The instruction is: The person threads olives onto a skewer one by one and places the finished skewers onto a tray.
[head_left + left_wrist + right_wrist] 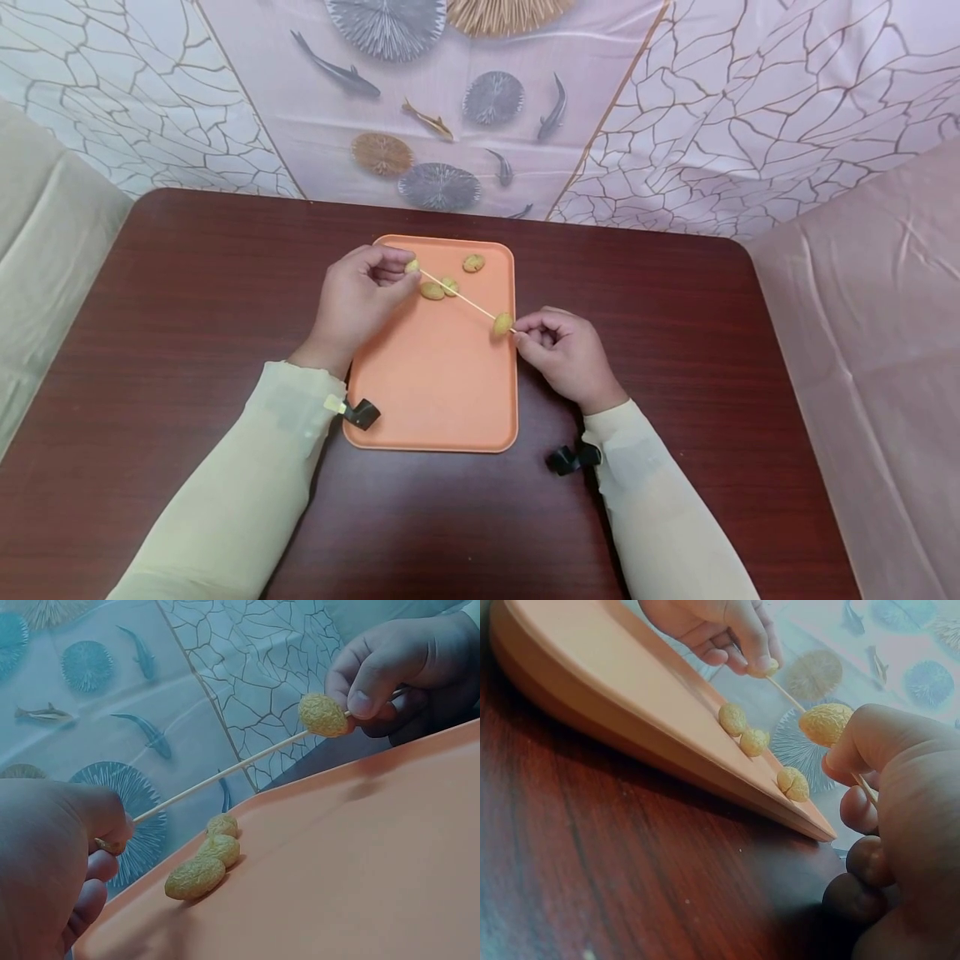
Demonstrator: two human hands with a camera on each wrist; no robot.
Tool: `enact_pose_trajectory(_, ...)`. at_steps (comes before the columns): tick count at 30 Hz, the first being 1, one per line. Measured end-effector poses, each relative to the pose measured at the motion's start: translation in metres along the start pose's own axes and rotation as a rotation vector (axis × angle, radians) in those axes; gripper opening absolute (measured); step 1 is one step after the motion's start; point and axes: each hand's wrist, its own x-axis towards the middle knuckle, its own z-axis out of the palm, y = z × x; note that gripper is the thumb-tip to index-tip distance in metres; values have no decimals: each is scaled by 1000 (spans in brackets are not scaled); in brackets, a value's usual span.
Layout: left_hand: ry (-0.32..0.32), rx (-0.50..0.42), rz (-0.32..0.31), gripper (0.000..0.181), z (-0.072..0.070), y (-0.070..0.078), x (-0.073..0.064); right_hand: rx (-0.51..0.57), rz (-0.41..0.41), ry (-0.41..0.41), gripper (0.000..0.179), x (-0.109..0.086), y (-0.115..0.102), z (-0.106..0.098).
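Note:
A thin wooden skewer [461,297] spans the gap between the two hands, slanting over the tray. My right hand [566,354] pinches it near one end, just beside a wrinkled yellow oval ball [323,715] threaded on it. At the other end, my left hand [356,292] pinches a second wrinkled yellow ball [763,669] between thumb and fingers, where the skewer's end meets it. Most of that ball is hidden by the fingers in the left wrist view. Three more such balls, one of them [473,263] apart from the touching pair [432,291], lie on the orange tray [435,375].
The tray lies on a dark reddish-brown table [675,333]. Behind the table hangs a patterned cloth [495,158] with fish and round leaf shapes. Black camera mounts [363,414] sit at both wrists, the left one over the tray's edge.

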Motion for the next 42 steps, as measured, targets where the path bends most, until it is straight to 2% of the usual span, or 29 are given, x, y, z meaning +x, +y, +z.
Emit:
enact_pose_trajectory(10, -29, -27, 0, 23, 3, 6, -2, 6, -14, 5, 3, 0, 0, 0)
enact_pose_trajectory(17, -59, 3, 9, 23, 7, 8, -4, 14, -11, -2, 4, 0, 0, -1)
enact_pose_trajectory(29, -97, -4, 16, 23, 10, 13, -6, 19, -26, -8, 3, 0, 0, 0)
enact_pose_trajectory(42, -120, 36, 15, 23, 12, 17, -8, 9, -32, -13, 6, 0, -1, 0)
